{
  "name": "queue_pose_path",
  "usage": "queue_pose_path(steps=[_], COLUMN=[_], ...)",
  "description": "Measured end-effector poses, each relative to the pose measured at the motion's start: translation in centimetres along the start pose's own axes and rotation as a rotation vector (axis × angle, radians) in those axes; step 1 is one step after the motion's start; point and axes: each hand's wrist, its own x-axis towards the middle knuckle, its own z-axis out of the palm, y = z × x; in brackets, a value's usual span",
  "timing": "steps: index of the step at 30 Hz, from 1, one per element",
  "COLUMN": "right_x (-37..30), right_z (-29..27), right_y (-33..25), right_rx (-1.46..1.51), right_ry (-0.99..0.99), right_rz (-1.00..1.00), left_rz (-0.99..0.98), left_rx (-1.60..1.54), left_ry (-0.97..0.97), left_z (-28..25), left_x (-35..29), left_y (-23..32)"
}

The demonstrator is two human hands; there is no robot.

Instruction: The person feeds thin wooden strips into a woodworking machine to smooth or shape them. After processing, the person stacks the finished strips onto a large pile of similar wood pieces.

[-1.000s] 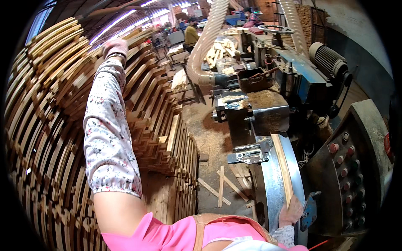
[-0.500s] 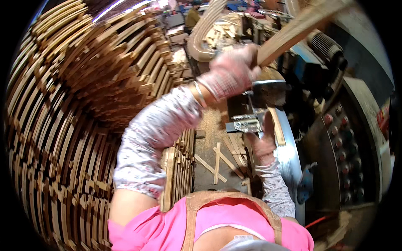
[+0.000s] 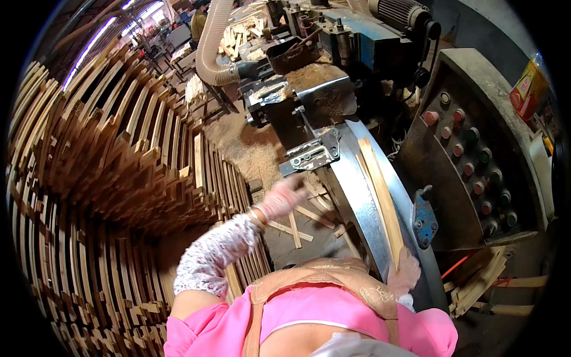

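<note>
My right hand (image 3: pixel 404 271), in a light glove, grips the near end of a long wooden strip (image 3: pixel 381 199). The strip lies lengthwise on the shiny metal machine table (image 3: pixel 352 189), with a thinner piece of wood close along its left side. My left hand (image 3: pixel 284 198), gloved and somewhat blurred, is over the floor left of the table. Its fingers look apart and hold nothing. Just beyond them is a metal guide bracket (image 3: pixel 314 153), fixed at the table's left edge. Behind it stands a sawdust-covered metal hood (image 3: pixel 327 95).
Tall stacks of wooden strips (image 3: pixel 113 160) fill the left side. Thin offcuts (image 3: pixel 294 229) and sawdust (image 3: pixel 253 143) lie on the floor. At right are a button panel (image 3: pixel 470 160) and a blue bracket (image 3: pixel 424 223). A ribbed hose (image 3: pixel 209 50) and a motor (image 3: pixel 401 15) stand beyond.
My left hand has come down leftward and no longer holds the raised piece of wood. My right hand has moved nearer to me, onto the strip's near end. The view has shifted right.
</note>
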Motion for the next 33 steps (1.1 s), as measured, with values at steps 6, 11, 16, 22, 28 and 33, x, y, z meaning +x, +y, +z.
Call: queue_pose_path(steps=[6, 11, 16, 22, 28, 33], right_x=[18.7, 29.6, 21.4, 1.9, 0.6, 14.3], right_z=[7.5, 7.4, 6.8, 6.7, 3.7, 4.0], right_y=[-6.5, -14.2, -12.0, 3.2, 2.2, -5.4], right_rx=[0.124, 0.170, 0.236, 0.173, 0.049, 0.154], right_ry=[0.460, 0.366, 0.142, 0.302, 0.281, 0.350], right_rz=[-0.170, -0.137, -0.091, -0.255, -0.158, -0.272], left_rz=[0.051, -0.419, -0.647, -1.442, -1.354, -1.017], left_rx=[0.680, 0.988, 1.242, 1.724, 1.961, 1.838], left_ry=[0.627, 0.733, 1.020, 1.118, 1.152, 0.984], left_z=[-19.3, -34.8, -47.1, -59.5, -59.2, -55.5], left_x=[-1.2, -2.1, -5.1, -5.1, -3.3, -1.3], left_y=[1.1, 11.1, 10.2, 0.1, -1.6, 4.5])
